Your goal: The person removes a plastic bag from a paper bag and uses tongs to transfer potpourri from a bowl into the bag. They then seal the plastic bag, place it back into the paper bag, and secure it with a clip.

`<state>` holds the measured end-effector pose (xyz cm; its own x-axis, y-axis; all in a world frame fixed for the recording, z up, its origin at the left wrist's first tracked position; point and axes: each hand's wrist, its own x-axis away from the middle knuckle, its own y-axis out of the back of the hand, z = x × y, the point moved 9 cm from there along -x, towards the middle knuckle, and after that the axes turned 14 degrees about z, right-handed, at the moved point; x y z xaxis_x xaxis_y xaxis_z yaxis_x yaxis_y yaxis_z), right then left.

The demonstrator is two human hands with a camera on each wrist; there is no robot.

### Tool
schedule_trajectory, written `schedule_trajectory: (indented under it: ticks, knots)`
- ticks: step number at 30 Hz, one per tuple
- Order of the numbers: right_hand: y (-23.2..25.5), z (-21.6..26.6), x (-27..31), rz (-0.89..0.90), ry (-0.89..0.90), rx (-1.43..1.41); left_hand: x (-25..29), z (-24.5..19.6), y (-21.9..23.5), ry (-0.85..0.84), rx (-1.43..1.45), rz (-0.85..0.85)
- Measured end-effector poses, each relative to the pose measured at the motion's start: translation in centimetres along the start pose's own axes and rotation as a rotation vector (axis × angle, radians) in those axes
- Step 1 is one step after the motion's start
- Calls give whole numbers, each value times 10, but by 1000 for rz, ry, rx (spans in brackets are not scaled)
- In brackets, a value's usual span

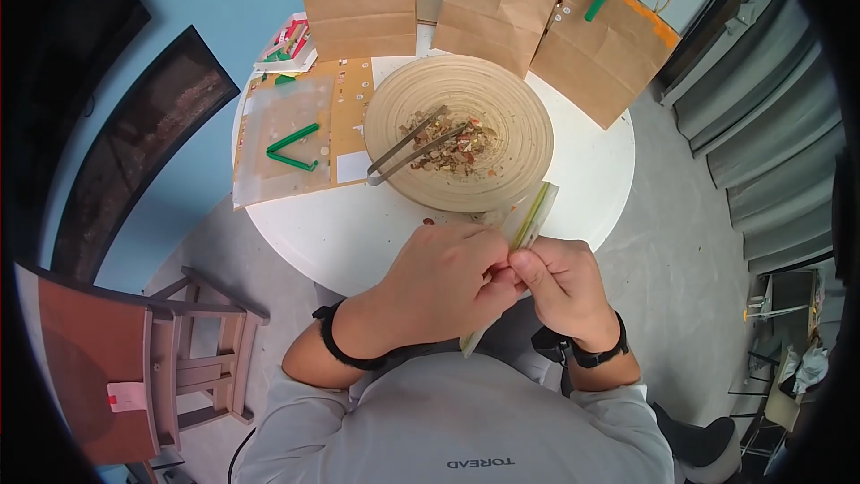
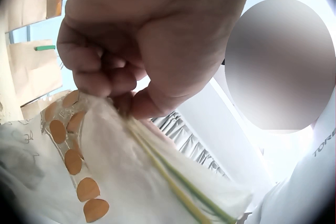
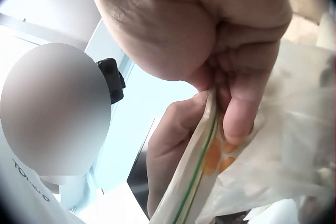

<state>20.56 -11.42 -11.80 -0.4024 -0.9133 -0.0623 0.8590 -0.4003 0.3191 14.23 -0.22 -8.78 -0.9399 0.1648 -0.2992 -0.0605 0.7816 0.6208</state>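
Both hands pinch a translucent zip bag (image 1: 535, 215) near the table's front edge. My left hand (image 1: 443, 278) has its fingers curled at the bag's top edge, and my right hand (image 1: 569, 291) grips right beside it, thumb on top. In the left wrist view the zip strip (image 2: 173, 182) runs green and yellow below the pinching fingers, and orange dots (image 2: 73, 161) line the bag. The right wrist view shows the strip (image 3: 197, 174) passing between both hands. Just beyond them, a round ridged wooden plate (image 1: 528, 108) bears a dried mix (image 1: 461, 157) and metal tongs (image 1: 408, 138).
Brown paper bags (image 1: 493, 13) stand along the back of the white round table (image 1: 591, 179), some with green clips. A green clip (image 1: 291, 159) lies on a translucent sheet at left, near a small box (image 1: 291, 45). A wooden chair (image 1: 210, 350) stands at lower left.
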Motion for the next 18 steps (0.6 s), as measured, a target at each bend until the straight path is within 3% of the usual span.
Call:
schedule_trajectory:
  ticks: [2, 4, 7, 10, 11, 14, 17, 18]
  knots:
    - [2, 5, 1, 5, 11, 79, 0, 2, 7, -10, 36, -31]
    - [11, -8, 7, -70, -68, -84, 4, 8, 21, 6, 43, -90]
    - [36, -16, 21, -206, -111, -136, 16, 36, 58, 235, -2, -244]
    - [50, -4, 20, -233, -69, -5, 20, 45, 74, 307, -46, -302]
    - [50, -1, 19, -228, -82, 4, 18, 39, 71, 269, -120, -286]
    - [49, 5, 14, -231, -106, 9, 18, -3, 71, 11, -384, -453]
    - [49, 9, 9, -240, -120, 5, 31, -39, 52, -359, -356, -283]
    - [50, 9, 8, -240, -126, 3, 29, -45, 42, -350, -362, -149]
